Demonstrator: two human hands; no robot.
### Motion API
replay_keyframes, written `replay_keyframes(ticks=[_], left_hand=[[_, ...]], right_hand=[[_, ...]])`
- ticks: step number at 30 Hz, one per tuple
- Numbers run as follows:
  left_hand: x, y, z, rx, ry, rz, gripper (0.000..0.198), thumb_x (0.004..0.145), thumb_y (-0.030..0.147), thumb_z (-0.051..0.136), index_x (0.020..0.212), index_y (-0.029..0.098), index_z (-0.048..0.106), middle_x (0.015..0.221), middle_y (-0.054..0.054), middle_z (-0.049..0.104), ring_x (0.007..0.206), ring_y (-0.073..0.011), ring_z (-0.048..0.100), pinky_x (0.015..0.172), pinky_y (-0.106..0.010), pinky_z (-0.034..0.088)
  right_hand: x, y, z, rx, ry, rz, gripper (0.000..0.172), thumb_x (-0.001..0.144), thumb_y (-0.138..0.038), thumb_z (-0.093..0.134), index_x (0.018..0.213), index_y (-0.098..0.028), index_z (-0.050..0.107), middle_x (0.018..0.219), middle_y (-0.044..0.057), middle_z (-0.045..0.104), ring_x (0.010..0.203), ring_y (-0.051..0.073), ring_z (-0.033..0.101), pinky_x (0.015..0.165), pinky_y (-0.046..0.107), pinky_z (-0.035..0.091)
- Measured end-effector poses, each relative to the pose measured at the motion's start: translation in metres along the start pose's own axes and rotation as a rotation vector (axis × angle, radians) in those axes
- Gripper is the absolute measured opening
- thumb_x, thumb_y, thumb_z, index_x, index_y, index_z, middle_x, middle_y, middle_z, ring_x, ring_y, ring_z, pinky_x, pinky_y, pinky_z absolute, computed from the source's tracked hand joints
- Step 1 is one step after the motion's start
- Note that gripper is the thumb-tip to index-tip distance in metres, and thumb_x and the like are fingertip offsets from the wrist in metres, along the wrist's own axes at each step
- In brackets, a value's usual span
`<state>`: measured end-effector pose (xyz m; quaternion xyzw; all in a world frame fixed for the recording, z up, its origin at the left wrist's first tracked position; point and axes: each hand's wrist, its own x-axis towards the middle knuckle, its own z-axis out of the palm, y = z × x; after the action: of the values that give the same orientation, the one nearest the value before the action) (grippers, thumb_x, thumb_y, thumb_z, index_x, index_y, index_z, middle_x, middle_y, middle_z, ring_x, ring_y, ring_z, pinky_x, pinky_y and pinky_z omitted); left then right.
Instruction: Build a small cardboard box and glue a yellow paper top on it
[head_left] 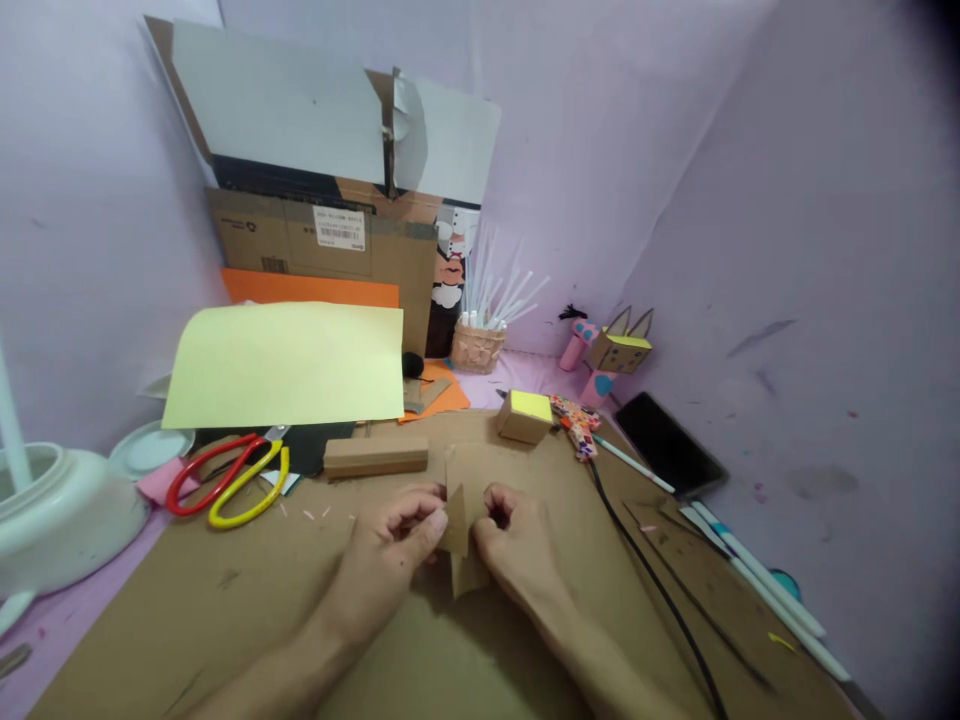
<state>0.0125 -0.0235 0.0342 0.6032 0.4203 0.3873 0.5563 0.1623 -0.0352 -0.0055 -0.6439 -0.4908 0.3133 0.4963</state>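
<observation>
A small folded piece of cardboard (459, 510) stands between my two hands, low over the work surface. My left hand (394, 540) pinches its left side, with the thumb in front and the fingers behind. On the other side, my right hand (517, 535) has its fingers curled and closed against the same cardboard; the exact contact of its fingertips is hidden. A long cardboard block (376, 457) lies just beyond my left hand. Past my right hand sits a small cardboard box with a yellow top (525, 415).
A cardboard sheet (285, 620) covers the table. Scissors (232, 480) and a white pot (67, 510) are left. Yellow paper (292, 365) leans against a large carton (322, 235). Rightward lie a patterned glue gun (579, 425), its black cord, a phone (670, 443) and white sticks (765, 580).
</observation>
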Motion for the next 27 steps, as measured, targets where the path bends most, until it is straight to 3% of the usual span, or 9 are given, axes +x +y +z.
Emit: replay_keyframes(ticks=[3,5,9,12,16,21,27], left_hand=[[0.002,-0.003,0.0,-0.018,0.027,-0.062,0.026,0.07,0.04,0.057,0.064,0.015,0.062,0.064,-0.001,0.057,0.056,-0.0123,0.047,0.052,-0.021,0.039],[0.004,-0.005,-0.002,-0.022,0.075,-0.094,0.027,0.069,0.041,0.058,0.066,0.015,0.062,0.06,-0.001,0.057,0.056,-0.0129,0.048,0.053,-0.022,0.04],[0.005,-0.006,-0.004,0.028,0.106,-0.11,0.028,0.068,0.042,0.058,0.066,0.014,0.063,0.064,-0.003,0.061,0.06,-0.0147,0.051,0.055,-0.023,0.041],[0.003,-0.004,-0.002,0.104,0.092,-0.09,0.028,0.069,0.04,0.057,0.062,0.014,0.063,0.06,-0.002,0.059,0.058,-0.0142,0.049,0.054,-0.023,0.039],[-0.001,-0.003,0.002,0.13,0.086,-0.074,0.026,0.068,0.039,0.057,0.059,0.015,0.061,0.055,-0.001,0.056,0.054,-0.0137,0.049,0.051,-0.022,0.038],[-0.001,-0.004,0.004,0.14,0.179,-0.021,0.02,0.066,0.035,0.06,0.061,0.017,0.057,0.054,0.001,0.056,0.05,-0.0125,0.05,0.047,-0.021,0.039],[-0.002,-0.01,0.003,0.268,0.2,0.071,0.017,0.074,0.031,0.055,0.063,0.018,0.054,0.057,0.002,0.056,0.051,-0.0123,0.052,0.048,-0.021,0.04]], right_hand=[[-0.01,-0.003,0.004,-0.096,-0.108,-0.067,0.008,0.054,-0.014,0.044,0.048,-0.019,0.041,0.045,-0.006,0.036,0.046,0.009,0.032,0.044,0.022,0.02],[-0.012,-0.005,0.006,-0.042,-0.191,-0.051,0.007,0.056,-0.014,0.043,0.051,-0.019,0.045,0.047,-0.005,0.04,0.048,0.01,0.037,0.044,0.021,0.025],[-0.006,-0.012,0.004,0.46,-0.257,0.156,0.011,0.066,-0.026,0.046,0.065,-0.018,0.054,0.057,-0.002,0.053,0.052,0.013,0.049,0.05,0.023,0.041],[-0.002,-0.019,0.001,0.661,-0.246,0.239,0.026,0.071,-0.044,0.055,0.069,-0.018,0.054,0.059,-0.002,0.055,0.05,0.011,0.05,0.045,0.022,0.043],[-0.004,-0.023,0.001,0.638,-0.239,0.23,0.031,0.069,-0.047,0.064,0.068,-0.018,0.054,0.054,-0.004,0.053,0.045,0.009,0.05,0.039,0.017,0.041],[-0.008,-0.021,0.002,0.647,-0.279,0.207,0.032,0.069,-0.047,0.065,0.071,-0.016,0.059,0.053,-0.004,0.055,0.043,0.008,0.051,0.038,0.017,0.044],[-0.01,-0.022,0.006,0.708,-0.297,0.216,0.031,0.07,-0.045,0.067,0.074,-0.015,0.06,0.055,-0.004,0.057,0.042,0.007,0.052,0.037,0.017,0.046]])
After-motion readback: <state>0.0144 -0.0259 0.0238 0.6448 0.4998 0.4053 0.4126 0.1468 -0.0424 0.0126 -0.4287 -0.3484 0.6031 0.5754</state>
